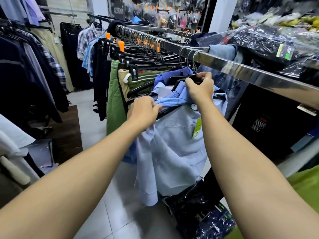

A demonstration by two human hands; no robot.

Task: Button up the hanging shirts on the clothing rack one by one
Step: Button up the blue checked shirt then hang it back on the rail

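So from the head cam: there's a flat, shiny chrome rack rail (241, 66) running diagonally across, and everything sits relative to that. Just under the rail hangs a pale blue shirt (172, 149), thin smooth woven fabric, kinda rumpled, on a black plastic hanger (191, 79) with a thin wire hook looped over the rail. The right hand (201, 87) is right below the rail, fingers curled and pinching the hanger's neck at the collar. The left hand (144, 112) is lower and further from the rail, gripping a fold of the shirt's front edge. A lime green paper tag (196, 127) dangles off the shirt's chest. Further up the rail there's a dense row of wire hooks with black clip hangers and orange plastic tabs (120, 45), holding green ribbed pants (114, 100).
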